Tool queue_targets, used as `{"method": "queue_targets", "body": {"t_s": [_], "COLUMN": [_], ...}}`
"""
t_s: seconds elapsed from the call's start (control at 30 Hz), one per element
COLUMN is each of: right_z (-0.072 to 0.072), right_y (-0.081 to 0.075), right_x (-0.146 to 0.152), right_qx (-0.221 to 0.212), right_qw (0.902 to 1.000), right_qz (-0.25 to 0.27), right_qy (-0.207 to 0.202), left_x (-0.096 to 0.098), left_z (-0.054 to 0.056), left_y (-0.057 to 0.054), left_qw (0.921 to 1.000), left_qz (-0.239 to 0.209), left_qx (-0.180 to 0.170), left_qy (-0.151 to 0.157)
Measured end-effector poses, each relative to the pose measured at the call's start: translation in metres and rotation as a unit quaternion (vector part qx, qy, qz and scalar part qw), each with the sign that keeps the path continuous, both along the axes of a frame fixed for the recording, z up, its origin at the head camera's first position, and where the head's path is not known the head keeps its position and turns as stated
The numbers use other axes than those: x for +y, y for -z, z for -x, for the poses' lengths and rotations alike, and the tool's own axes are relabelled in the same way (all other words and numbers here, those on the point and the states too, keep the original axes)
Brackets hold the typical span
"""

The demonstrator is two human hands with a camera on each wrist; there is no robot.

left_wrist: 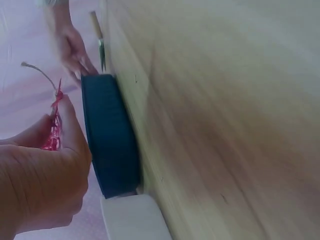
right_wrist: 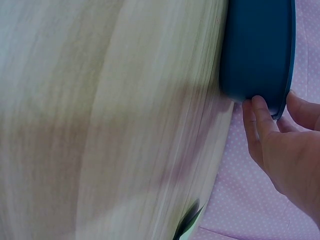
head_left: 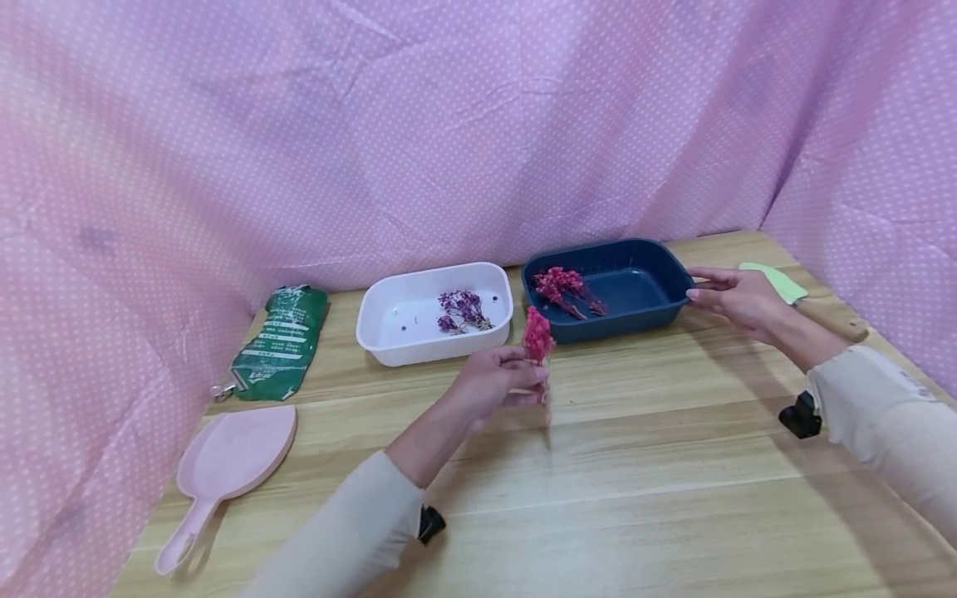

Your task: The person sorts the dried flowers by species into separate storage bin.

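A sprig of pink dried flowers [head_left: 538, 334] stands upright in my left hand [head_left: 497, 380], which pinches its stems between thumb and fingers. In the left wrist view, a thin bent stem sticks out past the fingertips. At the right end of a dark blue plastic basin [head_left: 613, 325], my right hand [head_left: 736, 301] grips the rim, thumb at the edge and fingers against the outer wall [right_wrist: 255, 50]. Inside that basin lie more pink dried flowers [head_left: 559, 286]. A white basin [head_left: 404, 353] next to it holds purple dried flowers [head_left: 465, 309].
On the left lie a green printed packet [head_left: 280, 349] with a clip and a pink dustpan-shaped scoop [head_left: 235, 453]. A green-bladed knife [head_left: 777, 282] with a wooden handle lies behind my right hand. Pink dotted cloth [head_left: 449, 124] hangs around the wooden table [head_left: 635, 498].
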State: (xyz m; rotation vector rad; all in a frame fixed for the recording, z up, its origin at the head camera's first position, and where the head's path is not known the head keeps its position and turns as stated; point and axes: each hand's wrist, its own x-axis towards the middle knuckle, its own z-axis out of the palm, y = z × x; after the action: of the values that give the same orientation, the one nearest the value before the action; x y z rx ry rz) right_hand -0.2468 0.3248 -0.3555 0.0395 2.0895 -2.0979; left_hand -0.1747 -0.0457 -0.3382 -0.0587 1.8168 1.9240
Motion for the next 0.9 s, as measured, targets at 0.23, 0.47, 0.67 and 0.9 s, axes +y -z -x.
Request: {"method": "queue_targets", "body": {"t_s": [0.23,0.47,0.67,0.9], "right_z": [0.000,0.000,-0.001,-0.001], "right_y": [0.000,0.001,0.002,0.001], "right_x": [0.001,0.001,0.002,0.002], "right_qx": [0.002,-0.005,-0.012,-0.007], "right_qw": [0.9999,0.9987,0.9983,0.9964], "right_qz": [0.013,0.051,0.057,0.084], "right_qy": [0.001,-0.004,-0.003,-0.009], "left_x": [0.027,0.054,0.068,0.085], "left_z": [0.032,0.068,0.091,0.100], "left_y": [-0.005,-0.014,-0.012,-0.009], "left_qw": [0.9983,0.9903,0.9865,0.9885], "left_qz": [-0.047,-0.088,-0.061,-0.067], "left_qx": [0.011,-0.032,-0.047,-0.032], "left_qy": [-0.031,-0.103,-0.144,-0.132]}}
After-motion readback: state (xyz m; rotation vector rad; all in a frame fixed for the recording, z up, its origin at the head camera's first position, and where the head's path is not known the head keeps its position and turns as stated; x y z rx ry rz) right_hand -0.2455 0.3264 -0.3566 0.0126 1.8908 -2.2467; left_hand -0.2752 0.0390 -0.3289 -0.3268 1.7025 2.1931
